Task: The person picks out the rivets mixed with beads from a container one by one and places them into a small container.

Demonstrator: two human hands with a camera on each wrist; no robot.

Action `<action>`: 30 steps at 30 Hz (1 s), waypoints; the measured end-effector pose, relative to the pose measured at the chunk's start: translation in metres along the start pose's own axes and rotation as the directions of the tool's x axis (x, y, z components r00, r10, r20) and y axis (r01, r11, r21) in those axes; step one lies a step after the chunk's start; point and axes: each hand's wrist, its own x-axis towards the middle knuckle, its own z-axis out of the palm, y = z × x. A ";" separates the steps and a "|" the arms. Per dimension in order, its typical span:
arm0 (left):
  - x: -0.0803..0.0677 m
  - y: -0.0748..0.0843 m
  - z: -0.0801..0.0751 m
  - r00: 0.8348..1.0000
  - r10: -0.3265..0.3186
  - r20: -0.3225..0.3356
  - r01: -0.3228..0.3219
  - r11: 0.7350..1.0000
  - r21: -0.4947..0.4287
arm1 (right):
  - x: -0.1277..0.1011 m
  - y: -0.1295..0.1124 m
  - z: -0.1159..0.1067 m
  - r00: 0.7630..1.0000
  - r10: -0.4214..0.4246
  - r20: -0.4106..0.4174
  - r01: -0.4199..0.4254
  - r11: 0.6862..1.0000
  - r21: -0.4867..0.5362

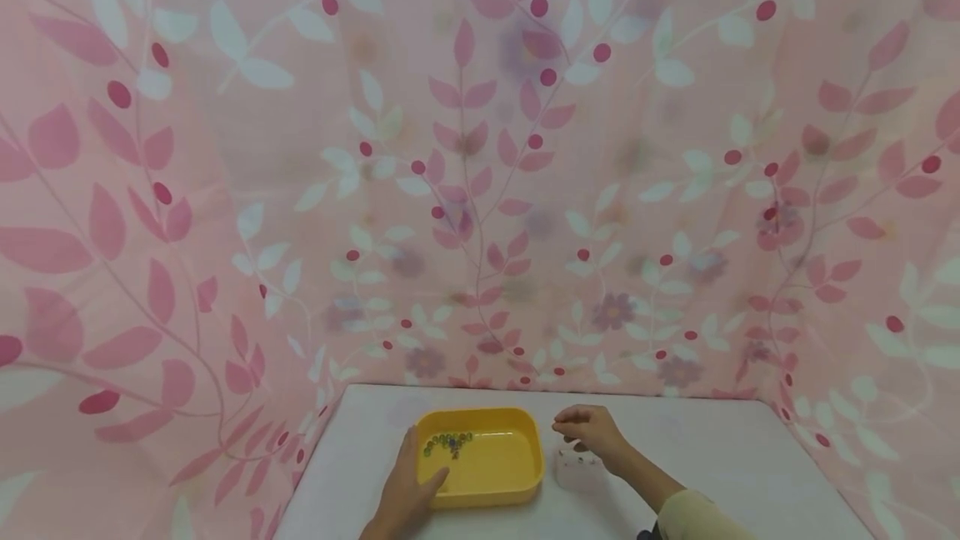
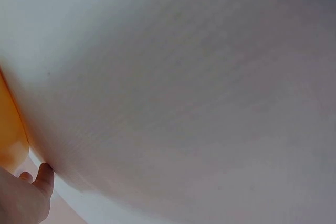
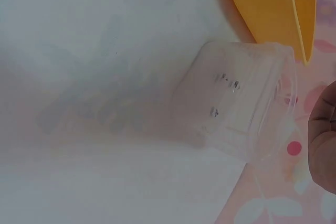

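Observation:
A yellow tray (image 1: 495, 497) stands on the white table, with several small glassy marbles (image 1: 453, 442) gathered near its back left corner. My left hand (image 1: 405, 477) grips the tray at its left side, the thumb reaching over the rim and the fingers along the outer wall. To the tray's right stands a clear plastic container (image 3: 241, 103) with a few small dark-looking pieces showing through its wall. Just above that container my right hand (image 1: 596, 432) hovers with bent fingers pointing left. Whether anything small sits between its fingertips is hidden.
The white table (image 1: 712, 457) reaches back to a pink curtain (image 1: 480, 190) patterned with leaves, which also hangs at both sides. The tray and the container stand close together, a narrow gap between them.

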 end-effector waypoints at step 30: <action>0.003 -0.001 0.002 1.000 -0.005 -0.004 0.005 1.000 0.001 | -0.008 0.014 -0.030 0.993 0.056 -0.100 -0.055 0.998 0.014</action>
